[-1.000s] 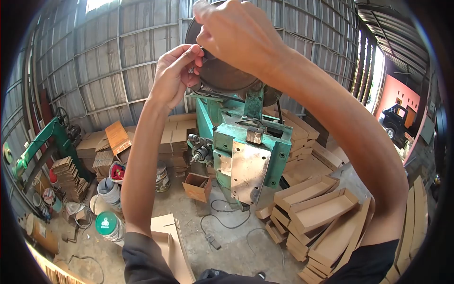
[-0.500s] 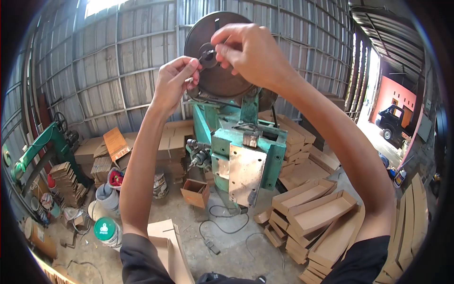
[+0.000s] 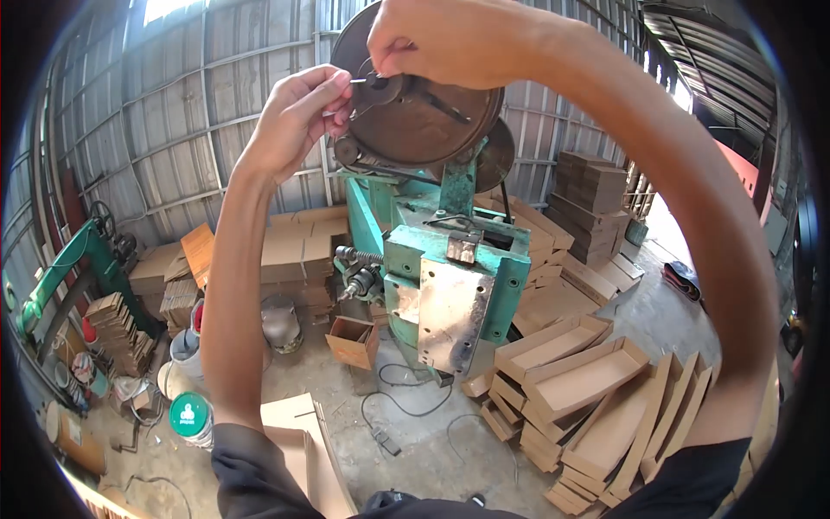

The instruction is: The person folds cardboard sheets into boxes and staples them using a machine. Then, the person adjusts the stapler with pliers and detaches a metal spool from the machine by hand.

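Both my hands are raised to the top of a green machine [image 3: 454, 268]. A dark round reel disc [image 3: 424, 108] is mounted on it. My left hand [image 3: 294, 117] pinches a thin wire [image 3: 356, 80] beside the disc's left edge. My right hand [image 3: 441, 39] has its fingers closed on a small dark hub knob [image 3: 380, 89] at the disc's centre. A metal plate [image 3: 450, 316] hangs on the machine's front below.
Folded cardboard trays [image 3: 579, 381] lie stacked on the floor at right. Cardboard sheets [image 3: 294, 251] are piled behind the machine by the corrugated wall. A small open box [image 3: 353, 340], buckets [image 3: 192, 419] and a foot-pedal cable [image 3: 389, 415] sit on the concrete floor. Another green machine [image 3: 69, 268] stands at left.
The view has swung slightly right and up. My right hand has moved higher and left onto the hub knob; my left hand stays pinched by the disc's edge.
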Demonstrator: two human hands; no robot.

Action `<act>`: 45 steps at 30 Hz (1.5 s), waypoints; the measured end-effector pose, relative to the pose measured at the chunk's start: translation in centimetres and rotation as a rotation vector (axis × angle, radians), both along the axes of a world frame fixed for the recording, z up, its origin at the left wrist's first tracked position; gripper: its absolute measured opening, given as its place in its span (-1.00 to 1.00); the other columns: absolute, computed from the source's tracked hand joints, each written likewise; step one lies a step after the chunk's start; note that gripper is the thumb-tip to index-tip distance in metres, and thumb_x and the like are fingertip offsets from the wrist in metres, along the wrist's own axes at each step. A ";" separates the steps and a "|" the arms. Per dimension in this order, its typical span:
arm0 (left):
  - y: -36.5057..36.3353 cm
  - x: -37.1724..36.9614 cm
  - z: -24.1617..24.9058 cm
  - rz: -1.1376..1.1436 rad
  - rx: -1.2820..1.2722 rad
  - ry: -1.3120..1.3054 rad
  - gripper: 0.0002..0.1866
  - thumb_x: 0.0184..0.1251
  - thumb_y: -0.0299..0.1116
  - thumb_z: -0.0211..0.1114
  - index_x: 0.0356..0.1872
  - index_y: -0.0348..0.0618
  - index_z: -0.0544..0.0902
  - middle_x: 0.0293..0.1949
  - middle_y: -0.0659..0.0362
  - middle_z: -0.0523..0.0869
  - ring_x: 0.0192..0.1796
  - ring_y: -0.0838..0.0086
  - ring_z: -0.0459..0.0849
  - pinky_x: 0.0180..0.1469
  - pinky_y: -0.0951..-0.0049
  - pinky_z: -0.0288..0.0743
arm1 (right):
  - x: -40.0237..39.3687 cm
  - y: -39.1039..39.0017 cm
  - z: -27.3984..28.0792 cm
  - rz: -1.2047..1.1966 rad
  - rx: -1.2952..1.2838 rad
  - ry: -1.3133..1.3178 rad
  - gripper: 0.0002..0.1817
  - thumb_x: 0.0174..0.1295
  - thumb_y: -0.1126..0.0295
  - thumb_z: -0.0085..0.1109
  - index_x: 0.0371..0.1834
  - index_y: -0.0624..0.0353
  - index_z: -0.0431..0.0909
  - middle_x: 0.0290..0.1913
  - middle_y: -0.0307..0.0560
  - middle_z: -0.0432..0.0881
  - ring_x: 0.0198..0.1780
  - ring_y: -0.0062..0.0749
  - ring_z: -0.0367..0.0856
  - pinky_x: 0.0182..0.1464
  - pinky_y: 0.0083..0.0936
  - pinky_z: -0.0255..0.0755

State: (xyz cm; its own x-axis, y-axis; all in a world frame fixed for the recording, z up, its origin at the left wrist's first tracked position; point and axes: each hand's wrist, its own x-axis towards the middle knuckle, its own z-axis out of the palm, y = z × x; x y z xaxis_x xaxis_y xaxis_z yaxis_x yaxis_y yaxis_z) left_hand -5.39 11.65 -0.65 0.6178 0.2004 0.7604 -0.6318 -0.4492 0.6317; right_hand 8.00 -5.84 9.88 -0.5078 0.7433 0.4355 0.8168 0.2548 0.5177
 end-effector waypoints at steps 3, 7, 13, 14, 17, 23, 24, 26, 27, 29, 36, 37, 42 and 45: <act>-0.4 -0.8 0.0 0.103 0.042 0.041 -0.77 0.60 -0.24 0.16 -0.23 -0.17 0.59 -0.42 0.33 0.48 -0.37 0.64 0.44 -0.33 0.60 0.31 | -1.7 -2.1 0.3 -0.049 -0.144 0.036 -0.73 0.21 0.40 0.11 -0.19 0.43 0.62 -0.19 0.18 0.71 -0.04 0.07 0.68 0.05 -0.03 0.54; -1.2 -1.1 0.3 0.011 -0.058 0.078 -0.76 0.55 -0.28 0.23 -0.16 -0.28 0.68 -0.39 0.24 0.65 -0.40 0.69 0.55 -0.42 0.64 0.42 | 0.7 -0.7 -1.1 -0.012 0.091 0.106 -0.72 0.32 0.28 0.10 -0.13 0.18 0.73 -0.22 0.07 0.76 -0.18 -0.14 0.74 -0.08 -0.30 0.58; -2.1 -0.5 -0.1 0.078 -0.056 -0.002 -0.76 0.56 -0.28 0.22 -0.15 -0.29 0.67 -0.38 0.22 0.66 -0.44 0.70 0.57 -0.48 0.69 0.41 | 1.1 -2.1 -4.6 0.085 0.372 0.494 -0.65 0.22 0.21 0.21 -0.29 0.34 0.76 -0.33 0.19 0.77 -0.28 -0.06 0.78 -0.11 -0.29 0.63; -2.1 -0.3 -0.3 0.077 -0.055 0.000 -0.76 0.56 -0.28 0.22 -0.15 -0.29 0.67 -0.38 0.22 0.66 -0.44 0.70 0.57 -0.48 0.69 0.41 | 1.1 -2.2 -4.9 0.138 0.438 0.519 -0.65 0.22 0.22 0.21 -0.31 0.36 0.76 -0.34 0.16 0.77 -0.31 -0.13 0.78 -0.13 -0.32 0.63; -1.8 0.4 -1.0 0.048 -0.089 -0.074 -0.75 0.57 -0.28 0.22 -0.13 -0.31 0.66 -0.38 0.23 0.66 -0.44 0.69 0.57 -0.48 0.69 0.41 | 0.5 -2.2 -5.3 0.119 0.196 0.820 -0.68 0.21 0.26 0.22 -0.40 0.36 0.75 -0.36 0.11 0.78 -0.38 -0.30 0.78 -0.18 -0.41 0.64; -1.5 0.9 -1.3 0.027 -0.146 -0.114 -0.78 0.57 -0.27 0.21 -0.12 -0.26 0.63 -0.39 0.28 0.60 -0.43 0.69 0.48 -0.48 0.70 0.32 | 1.0 -1.1 -6.1 0.300 0.039 1.198 -0.76 0.31 0.41 0.18 -0.28 0.43 0.71 -0.41 0.01 0.77 -0.38 -0.41 0.78 -0.27 -0.51 0.68; -1.5 1.0 -1.4 0.014 -0.164 -0.127 -0.79 0.57 -0.29 0.21 -0.12 -0.26 0.63 -0.38 0.28 0.60 -0.42 0.69 0.48 -0.47 0.71 0.33 | 0.9 -1.2 -6.5 0.350 0.043 1.267 -0.77 0.33 0.43 0.18 -0.25 0.45 0.70 -0.41 0.01 0.76 -0.36 -0.40 0.79 -0.27 -0.52 0.70; -1.3 1.2 -1.7 0.000 -0.181 -0.130 -0.80 0.57 -0.31 0.21 -0.12 -0.27 0.63 -0.37 0.28 0.60 -0.42 0.69 0.48 -0.46 0.72 0.34 | 0.4 -1.2 -7.5 0.381 0.070 1.316 -0.78 0.34 0.44 0.19 -0.25 0.46 0.70 -0.40 0.03 0.76 -0.35 -0.41 0.79 -0.27 -0.54 0.70; -1.1 1.3 -1.8 -0.060 -0.201 -0.158 -0.79 0.56 -0.32 0.22 -0.10 -0.29 0.64 -0.38 0.25 0.63 -0.42 0.67 0.52 -0.44 0.69 0.39 | 0.3 -1.2 -7.8 0.411 0.102 1.356 -0.78 0.35 0.45 0.20 -0.25 0.47 0.69 -0.39 0.04 0.76 -0.35 -0.41 0.80 -0.27 -0.55 0.71; -0.8 1.6 -2.0 -0.122 -0.220 -0.181 -0.79 0.56 -0.34 0.22 -0.09 -0.32 0.66 -0.38 0.22 0.67 -0.42 0.65 0.56 -0.42 0.66 0.45 | 0.4 -0.5 -8.6 0.458 0.123 1.385 -0.79 0.35 0.47 0.20 -0.23 0.48 0.69 -0.38 0.05 0.76 -0.36 -0.41 0.80 -0.29 -0.57 0.70; -1.0 2.3 -2.7 -0.148 -0.268 -0.268 -0.80 0.56 -0.36 0.22 -0.07 -0.32 0.67 -0.34 0.20 0.70 -0.40 0.64 0.59 -0.39 0.67 0.48 | -0.6 0.5 -10.9 0.639 0.223 1.610 -0.79 0.41 0.51 0.14 -0.17 0.50 0.69 -0.36 0.06 0.76 -0.40 -0.46 0.78 -0.34 -0.60 0.68; -1.1 2.4 -2.8 -0.140 -0.287 -0.287 -0.80 0.56 -0.36 0.22 -0.06 -0.32 0.67 -0.35 0.20 0.70 -0.40 0.63 0.59 -0.38 0.67 0.49 | -0.7 0.8 -11.2 0.669 0.252 1.618 -0.78 0.40 0.50 0.15 -0.18 0.50 0.69 -0.38 0.06 0.76 -0.41 -0.46 0.77 -0.35 -0.59 0.68; -0.5 2.0 -2.3 -0.118 -0.231 -0.227 -0.79 0.56 -0.33 0.22 -0.09 -0.30 0.67 -0.36 0.19 0.69 -0.42 0.62 0.59 -0.39 0.64 0.52 | -0.1 0.6 -11.0 0.586 0.348 1.361 -0.71 0.46 0.35 0.19 -0.19 0.44 0.70 -0.35 0.01 0.76 -0.33 -0.42 0.78 -0.30 -0.53 0.71; -0.7 1.2 -1.5 -0.015 -0.125 -0.149 -0.75 0.55 -0.26 0.24 -0.16 -0.29 0.66 -0.38 0.19 0.68 -0.44 0.61 0.59 -0.42 0.62 0.51 | -0.2 0.0 -9.6 0.475 0.411 1.226 -0.72 0.40 0.36 0.19 -0.28 0.44 0.72 -0.48 -0.01 0.74 -0.48 -0.49 0.74 -0.49 -0.51 0.63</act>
